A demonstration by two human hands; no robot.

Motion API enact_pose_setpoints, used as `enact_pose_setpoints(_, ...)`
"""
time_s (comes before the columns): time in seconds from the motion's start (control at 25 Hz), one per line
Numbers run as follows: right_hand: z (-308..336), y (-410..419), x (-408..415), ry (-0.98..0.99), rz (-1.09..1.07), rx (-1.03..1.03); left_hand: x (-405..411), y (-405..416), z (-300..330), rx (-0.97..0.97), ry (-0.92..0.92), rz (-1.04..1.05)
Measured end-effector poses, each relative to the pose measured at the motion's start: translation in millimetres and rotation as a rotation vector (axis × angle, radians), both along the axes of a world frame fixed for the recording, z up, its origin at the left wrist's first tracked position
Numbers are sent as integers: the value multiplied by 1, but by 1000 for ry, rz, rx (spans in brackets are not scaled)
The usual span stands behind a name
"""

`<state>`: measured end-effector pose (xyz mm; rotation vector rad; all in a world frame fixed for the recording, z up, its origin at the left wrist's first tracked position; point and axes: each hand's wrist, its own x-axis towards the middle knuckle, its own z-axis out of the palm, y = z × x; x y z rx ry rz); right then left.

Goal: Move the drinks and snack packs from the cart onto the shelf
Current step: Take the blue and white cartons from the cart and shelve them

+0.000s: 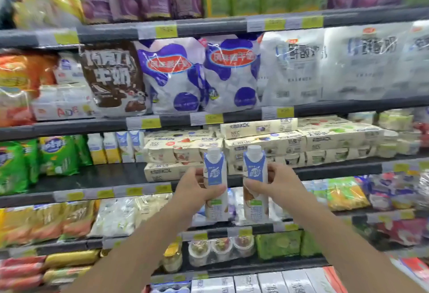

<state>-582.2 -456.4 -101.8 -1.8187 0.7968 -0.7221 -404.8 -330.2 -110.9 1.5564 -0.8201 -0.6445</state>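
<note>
**Two drink cartons held up before the shelf**

The fingers (214,191) of the left hand (195,190) wrap around the middle of one drink carton (216,176), the thumb across its front, pinching it firmly. The fingers (251,184) of the right hand (281,185) clasp a second drink carton (255,176) in the same way, from the other side. Both cartons stand upright, side by side and just apart, each with a white screw cap on top, a blue upper part and a pale lower part with a small green patch. Both bare forearms reach up from the bottom edge of the view.

The cartons are raised in front of a dark shelf (92,176), not resting on it. To the left on that shelf there is a bare stretch of board, with green snack bags (58,155) at its far left and a few small cartons (111,147) of similar shape standing at the back. Right behind the hands lie stacked cream-coloured multipacks (301,141) of cups.

One level up stand a brown milk bag (113,76), two white bags with blue spots (199,74) and clear white packs. The top level carries purple and green packs, blurred. Yellow price tags (151,123) run along the shelf edges. Lower levels hold mixed packs, cups and boxes, too blurred to read.
</note>
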Motion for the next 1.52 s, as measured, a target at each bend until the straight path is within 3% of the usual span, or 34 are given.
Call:
enact_pose_setpoints(0.32,-4,104,245,26,203,-9,213,133,3,-6,-16,231)
enact_pose_setpoints(0.6,-8,121,360,49,248,-39,316,137,-8,-25,-45,330)
enact_pose_setpoints(0.96,-10,103,450,32,101,-249,390,87,-19,34,-166,400)
enact_pose_setpoints(1.24,-12,78,474,55,-92,-277,411,44,-23,-47,-219,288)
enact_pose_setpoints(1.52,-15,77,481,270,-208,-407,421,53,-28,104,-532,172)
